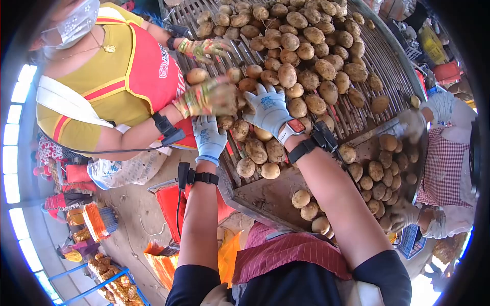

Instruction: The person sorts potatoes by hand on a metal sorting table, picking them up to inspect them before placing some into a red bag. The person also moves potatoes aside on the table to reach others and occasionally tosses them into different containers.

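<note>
Both my hands wear pale blue and white gloves. My right hand (268, 108) lies palm down on the near part of the potato heap, its fingers spread and touching several potatoes (287, 75). At the left edge of the slatted sorting table (367, 120), my left hand (209, 137) has its fingers stretched out, with no potato visible in it. A co-worker's blurred, patterned glove (214, 97) is just above it, close to its fingertips. Loose potatoes (256, 151) sit between and below my hands. What lies under my right palm is hidden.
A co-worker in a red apron (153, 66) stands at the left. Another person in a checkered apron (443, 166) works at the right, beside more potatoes (377, 173) on a lower chute. An orange bag (229, 255) and a red crate (168, 209) stand below the table edge.
</note>
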`<state>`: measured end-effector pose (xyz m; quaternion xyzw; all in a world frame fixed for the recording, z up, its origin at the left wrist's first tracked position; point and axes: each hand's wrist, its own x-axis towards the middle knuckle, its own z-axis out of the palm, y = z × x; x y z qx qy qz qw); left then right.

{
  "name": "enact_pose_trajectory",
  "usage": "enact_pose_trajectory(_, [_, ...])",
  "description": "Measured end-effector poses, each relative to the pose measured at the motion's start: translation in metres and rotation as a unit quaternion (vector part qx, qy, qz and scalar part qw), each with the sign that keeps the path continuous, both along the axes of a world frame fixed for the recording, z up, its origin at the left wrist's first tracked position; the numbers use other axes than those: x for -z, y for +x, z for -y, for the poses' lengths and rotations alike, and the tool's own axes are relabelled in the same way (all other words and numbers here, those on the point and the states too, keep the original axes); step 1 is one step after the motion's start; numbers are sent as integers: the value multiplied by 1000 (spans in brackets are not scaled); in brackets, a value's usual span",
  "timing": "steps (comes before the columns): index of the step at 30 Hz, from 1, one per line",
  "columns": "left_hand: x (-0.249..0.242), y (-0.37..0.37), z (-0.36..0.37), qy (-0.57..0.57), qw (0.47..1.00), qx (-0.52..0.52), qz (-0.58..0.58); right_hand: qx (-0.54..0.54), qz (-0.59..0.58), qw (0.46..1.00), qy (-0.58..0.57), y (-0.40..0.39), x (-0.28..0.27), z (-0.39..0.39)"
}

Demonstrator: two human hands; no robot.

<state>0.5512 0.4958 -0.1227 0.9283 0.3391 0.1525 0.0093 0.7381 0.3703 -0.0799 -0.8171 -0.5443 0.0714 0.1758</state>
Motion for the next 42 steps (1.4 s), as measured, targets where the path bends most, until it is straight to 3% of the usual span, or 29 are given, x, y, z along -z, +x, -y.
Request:
enact_pose_trajectory(2, [-12,-2,3,-51,997,12,-48,9,28,999,-14,-7,-7,9])
enact_pose_trajectory(5, [-30,-6,33,-102,989,41,-102,3,-36,999,-32,-13,-11,35])
enact_pose_trajectory(8, [5,-16,56,-235,961,122,77,-29,-34,998,-53,-17,-6,70])
enact_pose_trajectory(11, [2,-28,115,-191,970,109,100,7,-20,999,-42,-31,-7,121])
enact_pose_trajectory(14, [3,-40,168,-283,950,65,112,7,80,997,-16,-41,1,182])
enact_pose_trajectory(16, [-23,-32,206,-331,925,151,109,61,52,993,89,-50,1,216])
enact_pose_trajectory(17, [-19,-34,230,-193,950,205,137,84,61,990,96,-49,2,233])
enact_pose_trajectory(18, [-32,-31,248,-224,938,210,163,98,97,988,62,-48,-7,251])
enact_pose_trajectory(20, [-24,-39,242,-258,904,235,247,137,115,982,54,-48,-6,296])
enact_pose_trajectory(23, [-22,-68,214,-233,916,47,323,215,53,972,85,-41,19,368])
enact_pose_trajectory(24, [-17,-83,194,-190,935,56,293,221,114,967,61,-40,8,381])
enact_pose_trajectory(25, [-24,-91,188,-216,933,28,288,271,91,958,26,-35,5,397])
enact_pose_trajectory(26, [-27,-98,182,-228,933,36,276,321,68,945,-6,-25,6,413])
enact_pose_trajectory(28, [-17,-110,172,-212,943,106,235,347,141,924,-78,0,25,451])
enact_pose_trajectory(29, [-17,-111,176,-233,942,132,204,336,177,908,-177,5,22,456])
enact_pose_trajectory(32, [-9,-111,196,-276,931,174,161,371,254,879,-156,2,30,446])
enact_pose_trajectory(33, [-29,-103,208,-256,952,165,41,342,234,907,-74,-19,-5,409])
enact_pose_trajectory(34, [-39,-97,216,-231,957,154,-80,153,359,920,-48,-36,-22,384])
enact_pose_trajectory(35, [-27,-96,215,-230,957,146,-98,146,218,965,18,-59,-24,351])
enact_pose_trajectory(36, [-22,-94,215,-228,958,147,-98,82,85,993,-16,-81,-43,316])
enact_pose_trajectory(37, [-20,-90,216,-248,956,140,-70,26,-24,999,-19,-104,-48,294])
enact_pose_trajectory(38, [-17,-87,216,-268,953,134,-43,-29,-57,995,75,-125,-14,280])
enact_pose_trajectory(39, [-15,-86,213,-281,950,131,-40,-80,29,994,65,-138,-3,267])
enact_pose_trajectory(40, [-14,-87,211,-281,949,133,-41,-104,93,987,-76,-146,23,252])
enact_pose_trajectory(42, [-9,-91,212,-414,883,98,199,-95,46,994,-37,-140,27,239])
